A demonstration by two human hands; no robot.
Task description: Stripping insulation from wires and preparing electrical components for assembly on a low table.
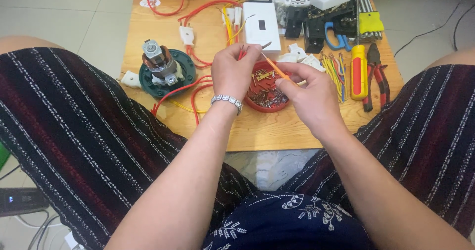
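Head view showed the left hand (231, 72) with its grip closed on red wire ends (242, 54) above the wooden counter (277, 131). Right hand (309, 94) pinched a slim orange screwdriver (275, 69), tip just beside the wires, over a red dish (267, 89) of small metal parts.

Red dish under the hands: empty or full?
Partly full: the red dish holds a heap of small metal screws, with its rim showing beyond them.
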